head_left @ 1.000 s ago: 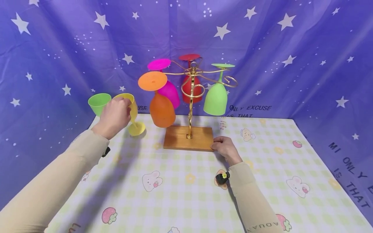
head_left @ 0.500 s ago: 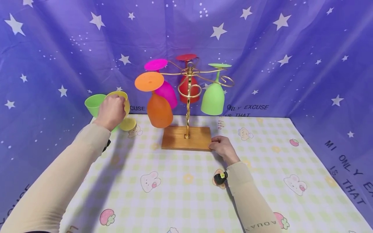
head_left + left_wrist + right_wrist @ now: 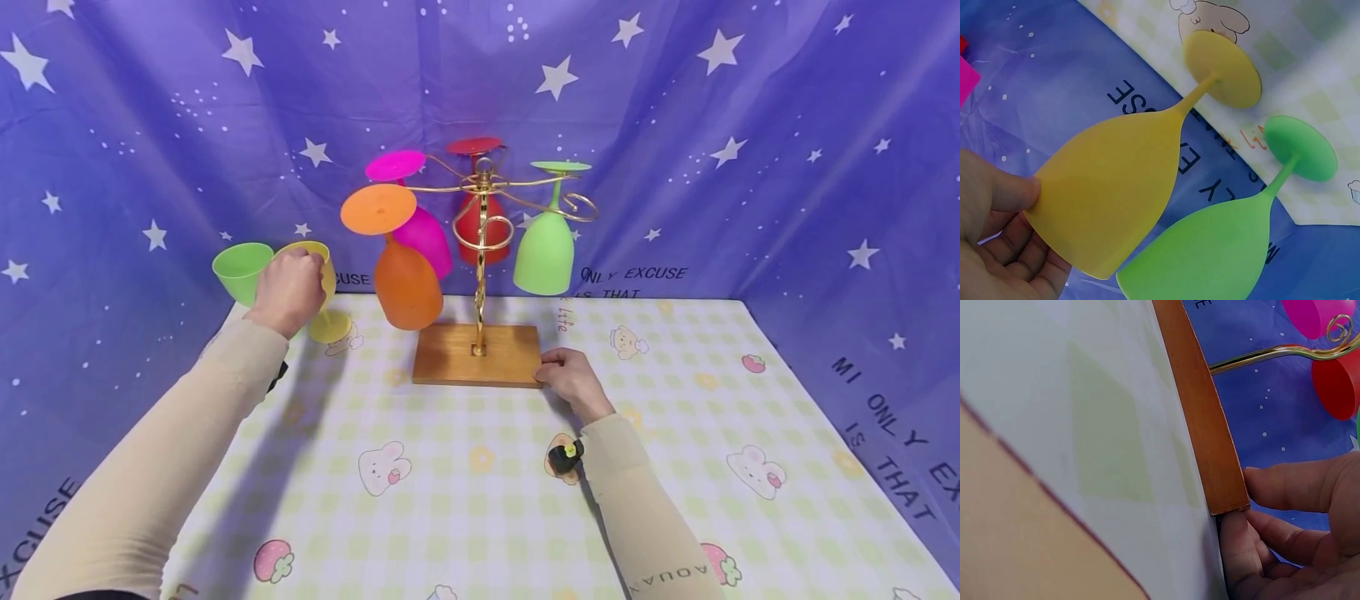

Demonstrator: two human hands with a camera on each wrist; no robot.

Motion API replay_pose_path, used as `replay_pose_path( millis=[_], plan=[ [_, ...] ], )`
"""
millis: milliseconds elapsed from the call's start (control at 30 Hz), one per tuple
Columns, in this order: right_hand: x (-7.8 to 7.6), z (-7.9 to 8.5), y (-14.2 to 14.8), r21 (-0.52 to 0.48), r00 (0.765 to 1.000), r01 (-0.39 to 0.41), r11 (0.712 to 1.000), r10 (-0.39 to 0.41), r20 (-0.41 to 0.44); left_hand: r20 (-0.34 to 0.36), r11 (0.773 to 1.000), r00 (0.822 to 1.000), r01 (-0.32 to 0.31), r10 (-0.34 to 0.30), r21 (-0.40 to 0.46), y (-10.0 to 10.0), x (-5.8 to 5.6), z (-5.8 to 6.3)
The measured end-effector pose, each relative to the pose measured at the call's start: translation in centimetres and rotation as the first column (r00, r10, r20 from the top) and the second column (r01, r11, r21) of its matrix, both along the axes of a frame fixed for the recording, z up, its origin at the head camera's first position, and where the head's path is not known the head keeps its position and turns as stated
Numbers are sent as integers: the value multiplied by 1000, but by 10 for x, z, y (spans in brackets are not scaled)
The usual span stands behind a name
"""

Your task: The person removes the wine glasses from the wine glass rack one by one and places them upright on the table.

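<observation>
A person's left hand (image 3: 291, 287) pinches the yellow cup (image 3: 1116, 181) at its rim, the thumb laid against the outside of the bowl and the other fingers bent at the far side of the lip. The yellow cup stands mouth up, slightly tilted, at the far left of the table (image 3: 480, 508); whether its foot touches the cloth cannot be told. Just beside it, on the person's left, is a green cup (image 3: 1210, 250), also mouth up, its bowl partly hidden by the hand in the head view. The right hand (image 3: 573, 379) grips the near right corner of the wooden base (image 3: 450, 354), thumb on the upper edge and fingers bent at the end, so that the gap between them is only as wide as the board. From this base rises a gold post (image 3: 481, 292), whose curled arms carry four cups hanging upside down by their feet: an orange cup (image 3: 408, 287) at the front left, a magenta cup (image 3: 426, 242) partly hidden behind it, a red cup (image 3: 469, 225) behind the post and a light green cup (image 3: 543, 258) on the right. Behind the table hangs a purple-blue curtain (image 3: 645, 100) with white stars and dark lettering.
</observation>
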State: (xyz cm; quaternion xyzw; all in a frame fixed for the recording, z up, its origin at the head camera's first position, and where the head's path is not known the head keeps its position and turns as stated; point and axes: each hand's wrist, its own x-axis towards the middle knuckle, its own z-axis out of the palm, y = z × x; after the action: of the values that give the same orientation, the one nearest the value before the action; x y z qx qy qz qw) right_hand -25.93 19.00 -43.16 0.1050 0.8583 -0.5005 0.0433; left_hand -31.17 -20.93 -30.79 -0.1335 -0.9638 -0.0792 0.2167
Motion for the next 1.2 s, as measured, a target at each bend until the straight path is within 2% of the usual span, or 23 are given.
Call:
replay_pose_path(
  millis=[233, 400, 567, 900, 1067, 1200],
  plan=[
    [-1, 0, 0, -4, 1000, 4, 1000, -4, 6, 8, 1000, 1000, -18, 18, 25, 1, 0, -1],
    [-2, -1, 0, -3, 1000, 11, 1000, -11, 24, 14, 1000, 1000, -23, 23, 12, 1, 0, -3],
    [-2, -3, 0, -9, 1000, 8, 1000, -8, 14, -9, 1000, 1000, -24, 24, 5, 3, -1, -6],
    [0, -1, -1, -15, 1000, 8, 1000, -9, -3, -151, 1000, 989, -5, 8, 20, 11, 0, -17],
    [0, 0, -1, -13, 1000, 11, 1000, -10, 2, -236, 999, 970, 51, -52, -12, 16, 6, -24],
    [0, 0, -1, -15, 1000, 17, 1000, -17, 9, -255, 995, 962, 96, -98, -17, 23, 14, -32]
  ],
)
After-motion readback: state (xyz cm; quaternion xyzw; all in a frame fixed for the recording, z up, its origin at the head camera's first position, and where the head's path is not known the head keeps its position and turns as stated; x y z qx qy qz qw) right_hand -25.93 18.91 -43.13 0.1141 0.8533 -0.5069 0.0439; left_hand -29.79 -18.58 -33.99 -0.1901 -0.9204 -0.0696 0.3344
